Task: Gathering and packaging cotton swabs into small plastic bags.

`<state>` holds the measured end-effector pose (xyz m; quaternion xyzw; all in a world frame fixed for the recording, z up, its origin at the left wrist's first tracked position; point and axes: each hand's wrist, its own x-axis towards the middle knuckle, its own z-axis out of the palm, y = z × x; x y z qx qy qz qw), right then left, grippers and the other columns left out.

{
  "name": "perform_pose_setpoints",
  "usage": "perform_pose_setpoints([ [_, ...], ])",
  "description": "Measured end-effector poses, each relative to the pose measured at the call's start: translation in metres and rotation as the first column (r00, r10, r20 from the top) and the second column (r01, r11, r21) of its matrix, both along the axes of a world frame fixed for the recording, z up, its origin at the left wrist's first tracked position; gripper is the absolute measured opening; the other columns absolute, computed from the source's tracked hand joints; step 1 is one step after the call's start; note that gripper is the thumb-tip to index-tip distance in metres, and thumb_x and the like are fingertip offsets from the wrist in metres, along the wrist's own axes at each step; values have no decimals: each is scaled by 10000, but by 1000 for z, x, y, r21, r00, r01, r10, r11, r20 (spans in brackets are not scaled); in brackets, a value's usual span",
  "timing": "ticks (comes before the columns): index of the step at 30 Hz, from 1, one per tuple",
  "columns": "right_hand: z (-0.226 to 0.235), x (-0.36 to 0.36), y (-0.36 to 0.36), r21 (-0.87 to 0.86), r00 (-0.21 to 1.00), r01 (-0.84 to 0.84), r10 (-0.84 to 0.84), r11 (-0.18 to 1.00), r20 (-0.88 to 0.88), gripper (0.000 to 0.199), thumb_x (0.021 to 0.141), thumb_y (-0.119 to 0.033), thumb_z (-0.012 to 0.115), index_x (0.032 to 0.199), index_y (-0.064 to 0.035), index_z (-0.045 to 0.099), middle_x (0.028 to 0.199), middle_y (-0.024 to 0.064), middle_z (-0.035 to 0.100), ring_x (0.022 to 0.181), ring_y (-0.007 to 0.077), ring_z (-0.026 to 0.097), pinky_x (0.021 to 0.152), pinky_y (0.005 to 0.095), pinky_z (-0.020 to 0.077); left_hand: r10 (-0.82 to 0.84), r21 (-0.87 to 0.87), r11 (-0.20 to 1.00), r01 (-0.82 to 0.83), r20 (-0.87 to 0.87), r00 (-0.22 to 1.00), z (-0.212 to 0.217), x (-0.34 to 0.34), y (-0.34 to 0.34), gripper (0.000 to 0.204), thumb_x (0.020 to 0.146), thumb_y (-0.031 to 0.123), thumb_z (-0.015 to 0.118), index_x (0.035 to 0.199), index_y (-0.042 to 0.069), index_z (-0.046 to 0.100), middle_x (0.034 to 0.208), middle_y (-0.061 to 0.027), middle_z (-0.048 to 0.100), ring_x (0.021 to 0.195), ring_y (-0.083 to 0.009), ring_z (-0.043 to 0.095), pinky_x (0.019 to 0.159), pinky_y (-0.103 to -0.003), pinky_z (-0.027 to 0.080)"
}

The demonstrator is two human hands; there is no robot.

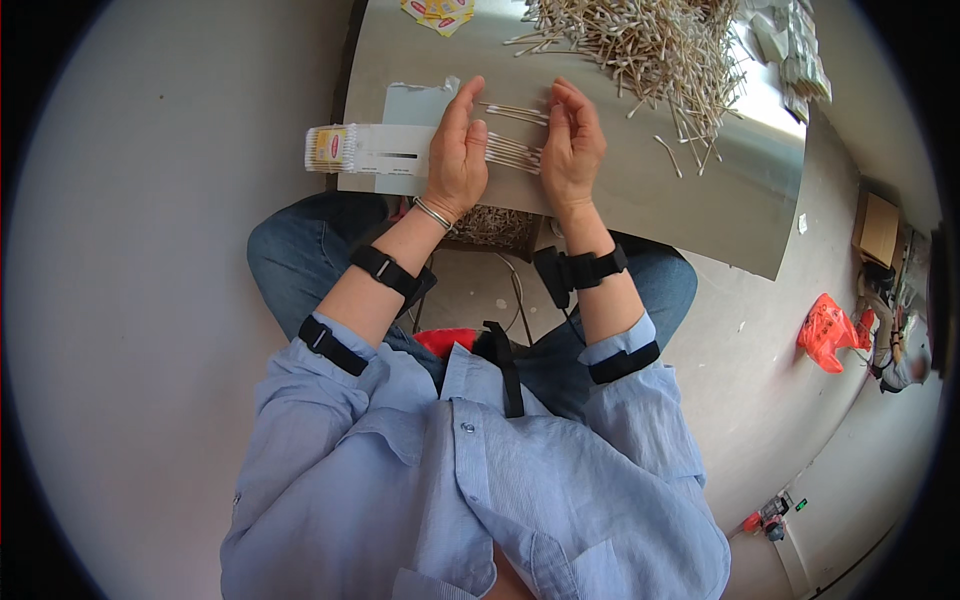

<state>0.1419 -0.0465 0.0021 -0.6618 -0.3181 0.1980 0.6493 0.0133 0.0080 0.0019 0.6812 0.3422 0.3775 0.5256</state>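
Note:
My left hand [458, 150] and my right hand [572, 145] stand edge-up on the grey table top [640, 200], palms facing each other. Between them lies a small bunch of cotton swabs [513, 152] with wooden sticks, pressed from both ends by the palms. A few more swabs [515, 112] lie just beyond, between the fingertips. A filled packet of swabs [332, 148] with a white strip lies left of my left hand at the table's edge. A big loose heap of swabs [640, 45] is spread at the far side.
A pale blue flat sheet [415, 103] lies under the packet. A printed label [438, 13] sits at the far edge, small packets [795, 50] at the far right. Under the table is a basket of swabs [492, 226]. An orange bag [828, 332] and a cardboard box [879, 228] lie on the floor at right.

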Motion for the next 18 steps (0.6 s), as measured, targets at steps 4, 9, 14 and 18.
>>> perform_pose_setpoints([
  [4,21,24,0,-521,830,27,271,853,487,149,821,-120,651,956,-71,686,971,94,630,1002,287,550,881,372,467,34,20,999,-34,23,999,-3,-1,-1,418,953,59,408,1364,-18,397,1352,-197,483,1270,-318,466,1054,-387,379],
  [9,27,33,11,-601,673,-133,517,788,529,118,795,-132,662,893,-72,686,930,84,617,951,289,547,815,389,481,121,200,973,-116,-14,993,0,4,-3,374,914,27,420,1283,-18,459,1313,-194,487,1195,-339,500,1015,-386,411],
  [14,27,35,14,-671,516,-192,655,717,552,82,808,-117,630,846,-46,645,921,108,617,935,306,564,812,399,480,137,305,946,-113,-58,989,-2,3,-4,354,904,21,425,1252,-19,475,1306,-207,482,1210,-365,474,1030,-402,386],
  [18,24,38,-1,-513,748,-275,516,813,418,82,832,-71,615,894,-26,588,853,130,609,823,298,579,747,370,477,141,330,939,-101,-98,985,1,10,-7,351,899,39,456,1244,-14,489,1301,-204,487,1227,-371,455,1047,-417,368],
])
